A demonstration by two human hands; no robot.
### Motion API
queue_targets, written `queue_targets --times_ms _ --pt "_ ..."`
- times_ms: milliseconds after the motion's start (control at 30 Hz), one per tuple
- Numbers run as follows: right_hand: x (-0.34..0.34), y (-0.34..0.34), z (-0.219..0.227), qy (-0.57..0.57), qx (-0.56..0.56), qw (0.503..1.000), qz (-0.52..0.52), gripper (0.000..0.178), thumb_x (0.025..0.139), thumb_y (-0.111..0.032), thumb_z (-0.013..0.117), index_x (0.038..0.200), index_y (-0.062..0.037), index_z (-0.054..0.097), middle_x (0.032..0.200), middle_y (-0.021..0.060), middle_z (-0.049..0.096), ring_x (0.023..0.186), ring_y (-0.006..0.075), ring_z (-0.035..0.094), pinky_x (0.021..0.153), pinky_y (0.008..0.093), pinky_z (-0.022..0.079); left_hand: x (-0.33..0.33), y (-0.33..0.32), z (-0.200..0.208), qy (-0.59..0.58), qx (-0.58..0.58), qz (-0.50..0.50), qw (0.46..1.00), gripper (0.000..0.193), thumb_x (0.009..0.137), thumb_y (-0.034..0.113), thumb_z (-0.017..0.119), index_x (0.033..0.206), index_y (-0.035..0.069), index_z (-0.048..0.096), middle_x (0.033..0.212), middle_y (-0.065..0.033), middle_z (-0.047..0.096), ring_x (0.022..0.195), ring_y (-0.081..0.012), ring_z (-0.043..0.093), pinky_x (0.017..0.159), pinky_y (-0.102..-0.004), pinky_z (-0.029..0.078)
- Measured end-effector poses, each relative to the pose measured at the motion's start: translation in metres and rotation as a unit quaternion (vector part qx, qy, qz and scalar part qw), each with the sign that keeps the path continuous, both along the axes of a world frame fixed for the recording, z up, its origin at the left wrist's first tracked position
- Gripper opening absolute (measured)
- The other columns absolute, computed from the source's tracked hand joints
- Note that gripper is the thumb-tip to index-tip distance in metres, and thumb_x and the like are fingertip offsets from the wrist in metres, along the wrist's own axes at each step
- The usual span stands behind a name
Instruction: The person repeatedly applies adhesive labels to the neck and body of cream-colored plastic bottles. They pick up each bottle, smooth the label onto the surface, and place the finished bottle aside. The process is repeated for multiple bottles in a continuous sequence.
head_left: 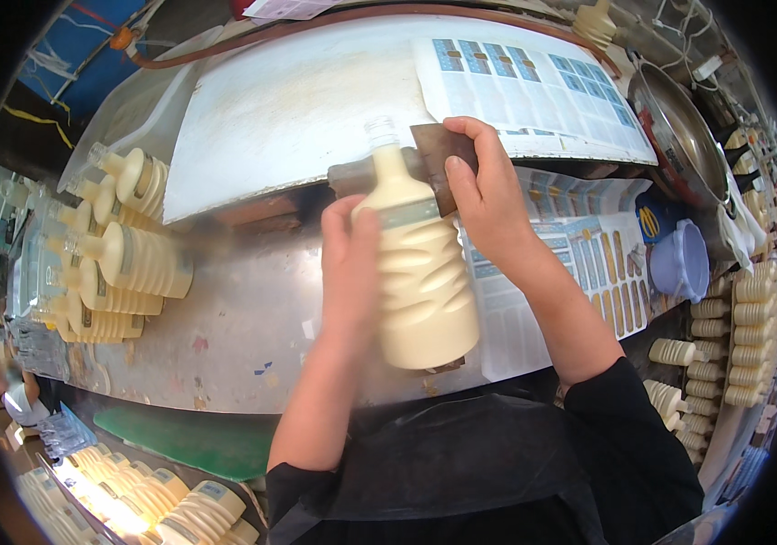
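A cream-coloured bottle [425,291] with a wavy, ridged body and a clear threaded neck lies in front of me, neck pointing away. Around its shoulder runs a greyish-blue label band [407,213]. My left hand [349,259], slightly blurred, grips the bottle's left side, with fingertips at the band. Between the thumb and fingers of my right hand [488,186] is a flat, dark brown square scraper [443,163]. Its lower edge is close to the right end of the band; whether it touches is unclear. A dark support [349,179] shows beside the bottle's neck.
Similar bottles [139,259] are stacked at the left, more [202,513] at the lower left, and several [747,336] at the right. Sticker sheets [602,254] lie right of the bottle and on the white board [288,118]. A pale blue bucket [679,261] stands near a metal pan [679,127].
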State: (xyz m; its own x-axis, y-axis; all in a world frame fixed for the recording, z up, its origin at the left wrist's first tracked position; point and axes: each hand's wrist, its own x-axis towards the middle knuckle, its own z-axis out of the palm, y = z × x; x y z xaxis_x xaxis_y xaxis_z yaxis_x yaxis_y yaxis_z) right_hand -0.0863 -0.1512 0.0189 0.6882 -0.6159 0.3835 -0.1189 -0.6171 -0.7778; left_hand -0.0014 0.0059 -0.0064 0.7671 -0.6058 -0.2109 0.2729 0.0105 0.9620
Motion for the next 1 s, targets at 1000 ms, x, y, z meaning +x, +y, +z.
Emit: queue_targets --times_ms 1000 --pt "0.021 0.030 0.023 0.054 -0.096 0.994 -0.003 0.032 0.100 -0.013 0.051 0.129 0.0001 0.049 0.129 0.0228 0.055 0.114 0.0438 0.058 0.098 0.0493 0.047 -0.007 0.003 0.005 0.029 -0.028 0.007 0.999 0.049 0.107 0.043 0.049 0.137 0.005 0.050 0.127 -0.0103 0.058 0.112 -0.0182 0.059 0.097 -0.0340 0.049"
